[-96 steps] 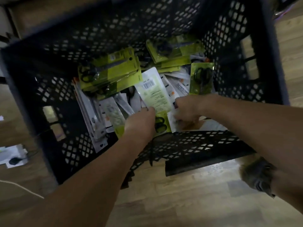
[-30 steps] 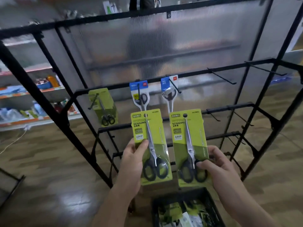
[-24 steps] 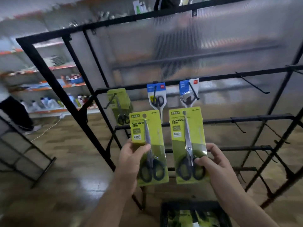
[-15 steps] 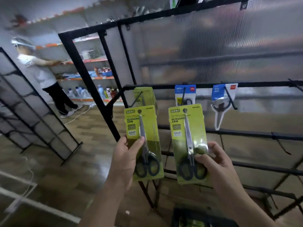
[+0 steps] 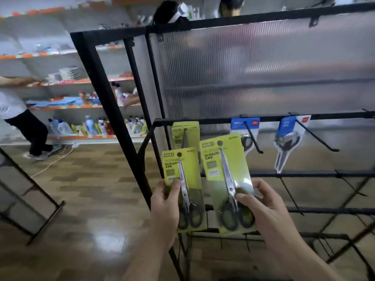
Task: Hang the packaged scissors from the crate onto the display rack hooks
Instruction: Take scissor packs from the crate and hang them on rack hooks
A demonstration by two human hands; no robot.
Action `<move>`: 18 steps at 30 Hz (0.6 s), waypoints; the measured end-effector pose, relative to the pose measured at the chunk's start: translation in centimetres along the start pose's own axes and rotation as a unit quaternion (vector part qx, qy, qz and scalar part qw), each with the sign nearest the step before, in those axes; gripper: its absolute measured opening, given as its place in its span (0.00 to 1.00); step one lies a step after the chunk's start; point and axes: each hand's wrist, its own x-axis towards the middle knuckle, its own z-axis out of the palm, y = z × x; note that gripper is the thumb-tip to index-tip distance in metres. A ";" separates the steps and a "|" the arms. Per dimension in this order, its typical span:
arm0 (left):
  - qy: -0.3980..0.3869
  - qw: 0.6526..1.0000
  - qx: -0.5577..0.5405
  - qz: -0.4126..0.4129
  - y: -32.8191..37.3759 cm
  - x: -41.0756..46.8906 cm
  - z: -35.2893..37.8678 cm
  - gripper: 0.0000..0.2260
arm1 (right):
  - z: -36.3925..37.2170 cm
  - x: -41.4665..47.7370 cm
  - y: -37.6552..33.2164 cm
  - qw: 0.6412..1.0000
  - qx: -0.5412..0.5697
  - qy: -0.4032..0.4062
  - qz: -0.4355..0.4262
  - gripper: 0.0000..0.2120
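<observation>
Left hand (image 5: 164, 209) and right hand (image 5: 263, 209) are each gripping a green cardboard scissors pack (image 5: 183, 171); we should be lining holes (image 5: 179, 154) squarely onto black wire hook (image 5: 252, 137).

The left hand (image 5: 164, 209) holds 1 pack of scissors (image 5: 192, 175) low down, and the right hand (image 5: 261, 209) holds a 2nd pack (image 5: 237, 169) just to its right, a bit higher. Behind and above the left hand's grip, a 3rd pack (image 5: 185, 132) hangs on the rack (image 5: 213, 120). Up and to the right of the right hand's grip, a 4th pack (image 5: 238, 128) and a 5th pack (image 5: 288, 138) hang on hooks (image 5: 254, 138), side by side. Far left of both grips, shelves (image 5: 81, 106) stand behind the rack.
</observation>
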 end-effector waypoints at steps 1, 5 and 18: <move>-0.005 1.000 -0.005 0.006 -0.2 0.6 -0.2 0.08 | 0.5 0.0 0.2 1.000 0.001 0.002 0.003 0.05; -0.046 0.999 -0.011 0.012 -1.3 2.8 -1.0 0.13 | 2.3 0.3 1.0 1.000 -0.009 0.013 0.020 0.03; 0.003 0.995 0.020 -0.097 -2.4 10.7 0.6 0.15 | 5.8 0.7 1.9 0.997 -0.048 0.032 0.047 0.03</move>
